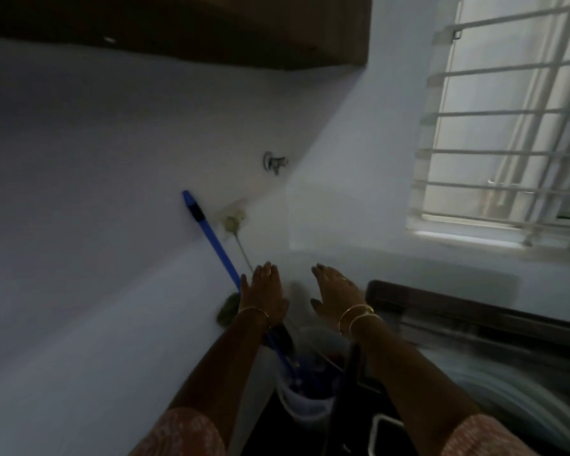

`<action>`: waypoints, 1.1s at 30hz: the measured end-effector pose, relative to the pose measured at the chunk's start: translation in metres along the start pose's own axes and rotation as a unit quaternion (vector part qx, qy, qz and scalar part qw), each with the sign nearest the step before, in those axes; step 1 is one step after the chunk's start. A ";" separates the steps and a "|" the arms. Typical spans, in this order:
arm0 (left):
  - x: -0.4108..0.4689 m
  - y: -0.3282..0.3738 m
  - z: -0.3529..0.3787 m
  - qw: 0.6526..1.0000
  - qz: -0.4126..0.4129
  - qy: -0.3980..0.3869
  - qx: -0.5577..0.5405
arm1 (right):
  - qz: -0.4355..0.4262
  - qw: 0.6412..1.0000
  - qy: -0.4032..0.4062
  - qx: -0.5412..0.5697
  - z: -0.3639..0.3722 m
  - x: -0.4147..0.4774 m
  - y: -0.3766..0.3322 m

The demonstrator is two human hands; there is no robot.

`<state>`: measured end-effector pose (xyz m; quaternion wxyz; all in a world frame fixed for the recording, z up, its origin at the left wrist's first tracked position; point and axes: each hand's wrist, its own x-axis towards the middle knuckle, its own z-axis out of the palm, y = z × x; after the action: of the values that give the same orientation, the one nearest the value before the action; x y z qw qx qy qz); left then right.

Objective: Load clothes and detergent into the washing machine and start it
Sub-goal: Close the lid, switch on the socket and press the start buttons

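The view is tilted and blurred. My left hand [263,292] and my right hand [336,292] are stretched out side by side in front of me, palms down, fingers extended, holding nothing. Both wrists wear thin gold bangles. The washing machine [494,363] lies at the lower right, dark-topped with a grey curved lid, under my right forearm. A white bucket [305,406] with bluish cloth inside stands below and between my arms. No detergent is visible.
A blue-handled mop [211,238] leans on the pale wall beside my left hand. A wall tap [274,162] and a socket [232,218] sit above it. A barred window [507,126] is at the right, a dark wooden cabinet [178,24] overhead.
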<state>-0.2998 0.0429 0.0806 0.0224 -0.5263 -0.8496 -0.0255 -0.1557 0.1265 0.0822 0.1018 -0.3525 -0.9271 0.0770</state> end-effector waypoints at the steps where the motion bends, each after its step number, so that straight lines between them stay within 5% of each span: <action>1: 0.013 -0.011 -0.001 1.000 -0.005 -0.005 0.010 | -0.006 1.000 -0.004 0.001 0.004 0.016 -0.003; 18: 0.207 -0.100 0.004 0.946 0.036 0.021 0.321 | -0.041 0.995 0.032 0.089 0.067 0.230 -0.027; 33: 0.250 -0.094 0.028 0.868 -0.006 -0.049 0.494 | -0.029 0.994 -0.001 0.106 0.095 0.269 -0.029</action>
<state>-0.4958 0.2258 0.0673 0.2374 -0.4419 -0.7546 0.4229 -0.3942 0.2785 0.0322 0.1401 -0.3127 -0.9237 0.1716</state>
